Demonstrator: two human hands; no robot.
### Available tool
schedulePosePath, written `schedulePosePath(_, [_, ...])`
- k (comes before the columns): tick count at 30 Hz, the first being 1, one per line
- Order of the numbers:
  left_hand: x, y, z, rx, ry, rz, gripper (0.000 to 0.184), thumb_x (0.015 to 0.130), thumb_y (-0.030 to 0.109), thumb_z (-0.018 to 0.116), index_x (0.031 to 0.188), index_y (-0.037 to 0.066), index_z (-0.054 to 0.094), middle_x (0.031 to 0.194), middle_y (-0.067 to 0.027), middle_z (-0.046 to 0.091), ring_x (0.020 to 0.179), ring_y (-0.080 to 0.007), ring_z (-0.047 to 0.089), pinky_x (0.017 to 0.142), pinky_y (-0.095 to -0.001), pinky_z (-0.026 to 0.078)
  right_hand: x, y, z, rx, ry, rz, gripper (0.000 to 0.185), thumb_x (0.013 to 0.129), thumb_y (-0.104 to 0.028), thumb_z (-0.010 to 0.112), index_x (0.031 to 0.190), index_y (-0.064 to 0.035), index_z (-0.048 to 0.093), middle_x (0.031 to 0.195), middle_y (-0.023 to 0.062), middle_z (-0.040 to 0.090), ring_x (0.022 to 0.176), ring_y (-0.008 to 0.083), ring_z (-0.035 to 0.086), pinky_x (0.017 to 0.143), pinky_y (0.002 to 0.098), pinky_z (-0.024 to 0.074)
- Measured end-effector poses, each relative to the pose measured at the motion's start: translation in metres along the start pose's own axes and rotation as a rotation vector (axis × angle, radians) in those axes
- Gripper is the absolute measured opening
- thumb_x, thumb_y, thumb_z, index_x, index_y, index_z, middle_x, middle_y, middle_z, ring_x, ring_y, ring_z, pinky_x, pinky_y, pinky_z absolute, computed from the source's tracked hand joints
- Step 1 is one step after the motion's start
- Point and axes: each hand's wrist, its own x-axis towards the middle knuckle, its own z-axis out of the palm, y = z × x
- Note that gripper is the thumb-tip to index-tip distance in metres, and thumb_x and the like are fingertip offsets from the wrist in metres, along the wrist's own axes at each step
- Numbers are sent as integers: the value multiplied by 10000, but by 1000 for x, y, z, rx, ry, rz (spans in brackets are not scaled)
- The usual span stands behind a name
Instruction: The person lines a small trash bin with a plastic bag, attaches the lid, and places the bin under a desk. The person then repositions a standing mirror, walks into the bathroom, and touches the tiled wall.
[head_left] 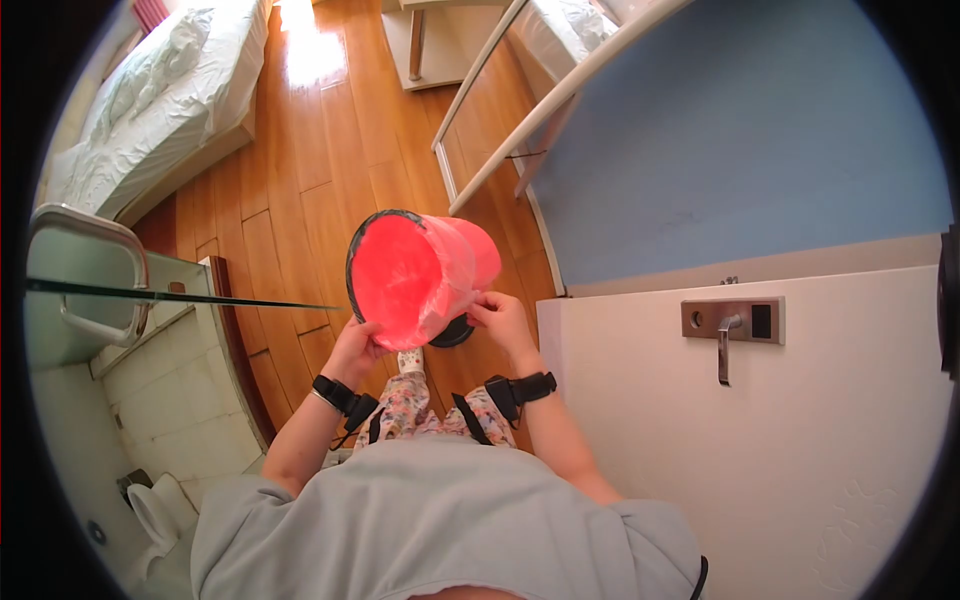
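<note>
A pink trash bin point(474, 243) with a black rim along its upper left is held tilted in front of me, its mouth facing me. A thin pink plastic bag point(400, 278) lines it and folds out over the near side. My left hand point(358, 348) grips the lower left edge of the mouth, thumb inside. On the other side my right hand point(500, 318) pinches the loose bag at the bin's wall. Below the bin shows a dark rounded thing point(453, 333), partly hidden; its kind I cannot make out.
To my right stands a white door point(620, 400) with a metal handle point(724, 345). A glass panel point(230, 299) juts in from the left, beside a tiled bathroom with a toilet point(160, 510). Ahead are a plastic-covered bed point(150, 110), wooden floor point(310, 150) and a mirrored sliding door point(500, 100).
</note>
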Motion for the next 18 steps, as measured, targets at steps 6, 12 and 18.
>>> schedulePosePath(6, [15,-4,-1,-53,-10,23,421,828,-56,465,1230,66,437,1138,-138,582,932,-270,647,695,-417,592,20,7,-6,866,-187,486,119,853,-38,598,969,-14,613,874,99,646,689,180,641,667,284,570])
schedulePosePath(12, [10,-15,10,-53,67,63,418,830,-56,468,1228,71,440,1128,-138,586,918,-274,651,684,-412,595,39,38,-11,1397,-393,604,211,855,-15,571,1063,6,545,901,107,644,761,197,655,683,296,579])
schedulePosePath(18, [8,-34,21,-114,143,131,425,833,-57,470,1233,80,435,1123,-131,586,905,-278,651,674,-408,593,39,8,-17,1352,-270,655,164,884,-12,531,1042,7,568,947,96,656,809,179,664,721,296,577])
